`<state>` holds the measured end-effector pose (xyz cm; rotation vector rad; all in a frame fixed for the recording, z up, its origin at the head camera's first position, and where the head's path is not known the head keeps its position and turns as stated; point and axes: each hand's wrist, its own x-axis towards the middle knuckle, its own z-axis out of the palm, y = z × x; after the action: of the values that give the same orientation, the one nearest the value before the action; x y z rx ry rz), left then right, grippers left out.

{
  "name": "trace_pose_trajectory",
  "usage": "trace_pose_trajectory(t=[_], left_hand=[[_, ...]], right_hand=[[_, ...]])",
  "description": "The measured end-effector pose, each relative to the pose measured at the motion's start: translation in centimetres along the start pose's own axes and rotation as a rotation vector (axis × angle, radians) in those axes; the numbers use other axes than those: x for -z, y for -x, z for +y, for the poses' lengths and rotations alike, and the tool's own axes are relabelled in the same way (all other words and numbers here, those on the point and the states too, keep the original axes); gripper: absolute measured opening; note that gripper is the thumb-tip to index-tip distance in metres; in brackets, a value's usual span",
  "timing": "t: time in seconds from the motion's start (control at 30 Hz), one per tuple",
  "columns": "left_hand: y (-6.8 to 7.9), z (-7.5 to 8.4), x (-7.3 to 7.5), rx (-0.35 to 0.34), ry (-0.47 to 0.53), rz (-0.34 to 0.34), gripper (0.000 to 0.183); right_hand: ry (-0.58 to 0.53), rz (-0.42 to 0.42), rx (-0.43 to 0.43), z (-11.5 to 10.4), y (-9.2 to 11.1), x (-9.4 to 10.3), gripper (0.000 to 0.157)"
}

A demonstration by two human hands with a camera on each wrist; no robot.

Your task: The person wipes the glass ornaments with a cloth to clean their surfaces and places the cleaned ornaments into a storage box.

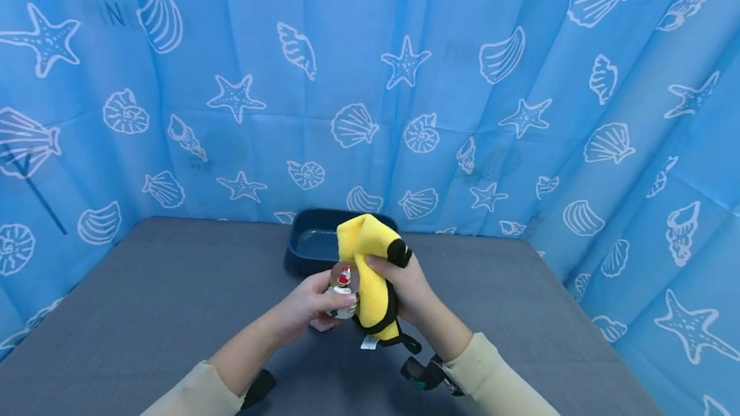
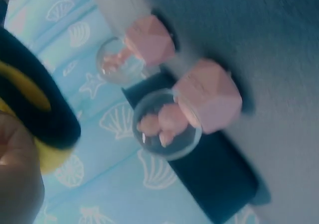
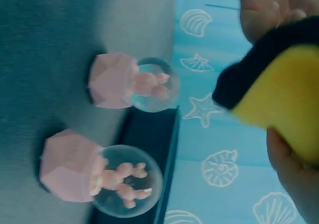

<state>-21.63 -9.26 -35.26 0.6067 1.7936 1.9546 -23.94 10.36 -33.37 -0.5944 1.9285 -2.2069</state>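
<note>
Holding a small snow globe [image 1: 344, 277] by its base, the left hand [image 1: 306, 305] sits close to the right hand [image 1: 409, 284] in the head view; the right grips a bunched yellow cloth [image 1: 374, 297] with black edging. The globe lies just left of the right hand, standing nearly upright, dome up, with the cloth's long fold hanging alongside it; whether the two touch, I cannot tell. The left hand is the nearer one, being on the globe itself. Beyond both hands a dark blue container [image 1: 306, 266] rests on the grey bench [image 1: 191, 294], and a bit of pink [image 1: 322, 325] shows beneath the left hand.

From the left wrist, two pink-based globes [image 2: 208, 97] stand on the bench below the hands, in front of the container. The held globe is out of sight.

From the right wrist, the same pair shows, and fingers lie on either side of the cloth; which hand the upper ones belong to is unclear.
</note>
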Motion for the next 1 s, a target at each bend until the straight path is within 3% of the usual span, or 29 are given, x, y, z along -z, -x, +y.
trace_pose_trajectory(t=[0.1, 0.2, 0.27, 0.43, 0.57, 0.83, 1.0], left_hand=[[0.2, -0.1, 0.2, -0.016, -0.07, 0.042, 0.036], [0.2, -0.2, 0.3, -0.036, -0.158, 0.083, 0.041], [0.2, -0.2, 0.3, -0.06, -0.235, 0.112, 0.043], [0.1, -0.6, 0.2, -0.128, -0.359, 0.148, 0.049], [0.1, -0.9, 0.0, -0.16, -0.391, 0.165, 0.049], [0.2, -0.9, 0.1, -0.208, -0.467, 0.176, 0.041], [0.4, -0.9, 0.4, -0.2, -0.395, 0.141, 0.044]], right_hand=[[-0.116, -0.022, -0.066, 0.0, 0.4, 0.3, 0.029], [-0.153, -0.069, -0.022, -0.2, 0.8, 0.7, 0.025], [-0.099, -0.105, 0.018, -0.5, 1.0, 0.7, 0.028], [0.168, -0.158, 0.049, -0.9, 1.1, -0.4, 0.033], [0.244, -0.091, 0.051, -0.7, 0.7, -1.1, 0.025], [0.112, 0.029, 0.031, -0.1, 0.2, -0.9, 0.03], [0.106, 0.105, -0.014, 0.1, 0.3, -0.5, 0.034]])
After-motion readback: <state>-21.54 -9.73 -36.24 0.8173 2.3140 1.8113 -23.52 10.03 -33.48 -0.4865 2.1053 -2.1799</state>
